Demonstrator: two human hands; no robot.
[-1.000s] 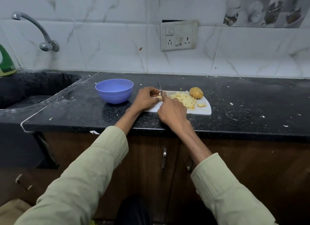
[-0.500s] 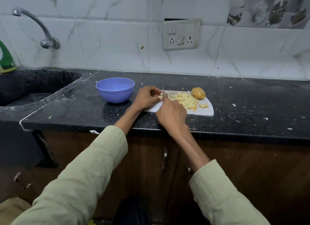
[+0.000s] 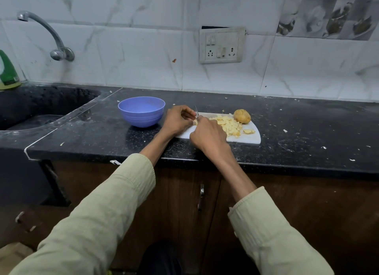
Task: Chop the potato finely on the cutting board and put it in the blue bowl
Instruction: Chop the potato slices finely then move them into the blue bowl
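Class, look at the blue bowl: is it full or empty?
Empty: the blue bowl shows only bare blue inside; the chopped potato lies on the cutting board.

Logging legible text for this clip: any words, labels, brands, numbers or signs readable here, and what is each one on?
No text can be read in this frame.
Green bottle at the left edge: it carries a label, too blurred and cut off to read.
Switch and socket plate on the wall: no legible marking.
Blue bowl and cutting board: no print visible.

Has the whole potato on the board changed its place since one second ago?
No. The whole potato sits at the same far right corner of the cutting board; only the camera shifted.
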